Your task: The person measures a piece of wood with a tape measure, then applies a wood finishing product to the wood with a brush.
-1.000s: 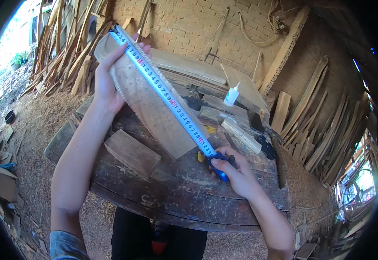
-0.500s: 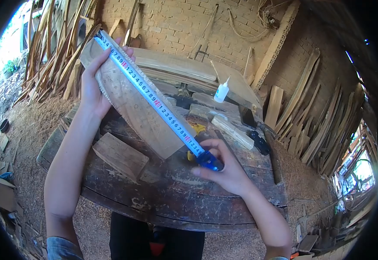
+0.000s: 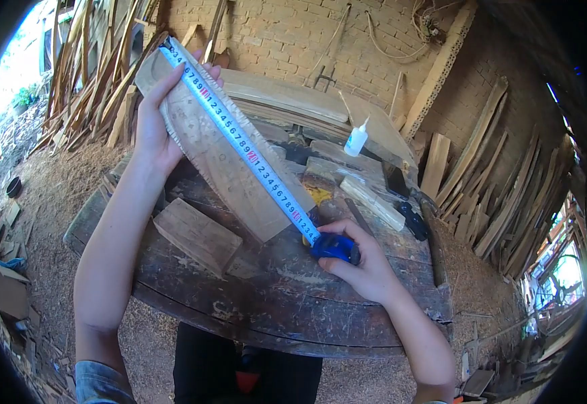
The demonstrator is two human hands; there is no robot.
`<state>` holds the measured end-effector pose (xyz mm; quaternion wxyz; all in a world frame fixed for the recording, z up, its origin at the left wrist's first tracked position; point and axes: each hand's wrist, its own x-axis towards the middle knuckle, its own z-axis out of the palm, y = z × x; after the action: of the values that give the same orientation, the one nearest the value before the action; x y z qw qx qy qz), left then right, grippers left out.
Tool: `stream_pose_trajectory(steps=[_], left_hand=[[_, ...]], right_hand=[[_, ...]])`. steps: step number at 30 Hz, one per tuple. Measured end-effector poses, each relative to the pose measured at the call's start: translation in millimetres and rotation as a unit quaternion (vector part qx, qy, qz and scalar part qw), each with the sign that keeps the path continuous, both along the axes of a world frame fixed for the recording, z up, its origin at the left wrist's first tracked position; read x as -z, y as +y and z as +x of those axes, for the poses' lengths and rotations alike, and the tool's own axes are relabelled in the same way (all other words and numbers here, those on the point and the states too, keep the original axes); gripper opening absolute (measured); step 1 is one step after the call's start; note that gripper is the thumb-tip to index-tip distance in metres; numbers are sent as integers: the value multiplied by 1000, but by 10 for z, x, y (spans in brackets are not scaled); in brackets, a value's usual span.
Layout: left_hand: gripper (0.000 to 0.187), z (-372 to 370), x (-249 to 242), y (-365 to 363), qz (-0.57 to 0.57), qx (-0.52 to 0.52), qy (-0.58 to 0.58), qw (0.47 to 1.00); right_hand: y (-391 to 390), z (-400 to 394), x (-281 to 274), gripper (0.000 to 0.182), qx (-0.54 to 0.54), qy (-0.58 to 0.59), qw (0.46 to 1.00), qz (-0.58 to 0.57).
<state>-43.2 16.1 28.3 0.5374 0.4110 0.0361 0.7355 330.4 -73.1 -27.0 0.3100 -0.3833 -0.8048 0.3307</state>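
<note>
The left hand [image 3: 159, 131] grips the upper end of a long wooden board [image 3: 216, 165], thumb pressed on its face beside the blade, fingertips past its far edge. The board slants from eleven o'clock towards the centre, tilted above the workbench [image 3: 293, 313]. A numbered tape blade [image 3: 243, 143] runs along it to the blue tape-measure case [image 3: 334, 248], pinched between thumb and fingers of the right hand [image 3: 367, 269] at four o'clock. A wooden block [image 3: 198, 236] lies at eight o'clock, a white squeeze bottle [image 3: 356, 140] stands at one o'clock
</note>
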Motion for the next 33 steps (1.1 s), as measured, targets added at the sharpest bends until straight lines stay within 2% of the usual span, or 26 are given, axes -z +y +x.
stream_pose_trajectory(steps=[8,11,13,14,20,23,27,33], left_hand=[[60,13,-21,-31,-15,-9,-6,1000],[60,-87,28,36,22,57,1,998],[62,-40,6,6,10,28,-11,999],[63,-13,-5,-7,4,15,-16,1000],[63,-48,57,78,70,88,-3,994],[66,45,8,-29,9,31,-7,999],[73,-7,18,-14,53,95,-30,994],[86,9,-4,-57,48,42,-33,997]], right_hand=[[31,34,22,43,-15,34,995,-89],[35,45,19,42,-21,43,994,-102],[41,37,18,42,-29,58,991,-116],[40,37,24,42,-30,59,992,-111],[67,36,22,41,-38,72,992,-94],[42,32,1,42,-26,60,992,-105],[43,29,13,41,-18,72,990,-118],[45,3,-6,43,-16,72,989,-126]])
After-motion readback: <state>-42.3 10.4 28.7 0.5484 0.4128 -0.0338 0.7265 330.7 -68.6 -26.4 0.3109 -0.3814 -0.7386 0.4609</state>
